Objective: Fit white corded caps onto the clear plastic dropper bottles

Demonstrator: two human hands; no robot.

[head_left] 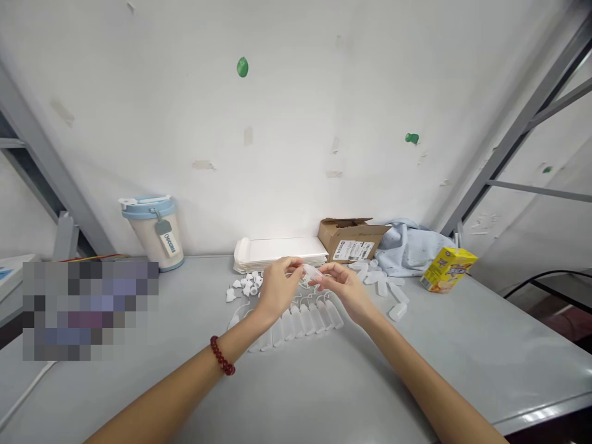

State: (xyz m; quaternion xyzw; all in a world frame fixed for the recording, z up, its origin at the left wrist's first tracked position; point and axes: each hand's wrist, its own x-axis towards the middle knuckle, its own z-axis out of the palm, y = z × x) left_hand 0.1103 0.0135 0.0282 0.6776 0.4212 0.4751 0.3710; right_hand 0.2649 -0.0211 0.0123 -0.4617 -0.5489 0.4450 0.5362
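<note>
Between my hands is a small translucent plastic piece, shaped like the flat pieces lying nearby. My left hand pinches its left end with thumb and fingertips. At the other end, the fingers of my right hand close on the same piece. Below them a row of translucent flat pieces lies side by side on the grey table, with thin white loops at their upper ends. Small white plastic parts are heaped left of my left hand. More loose translucent pieces lie scattered to the right.
Behind my hands are a stack of white packs and an open cardboard box. A light blue cloth and a yellow drink carton stand at the right. A blue-lidded tumbler is at the left, beside a blurred-out area.
</note>
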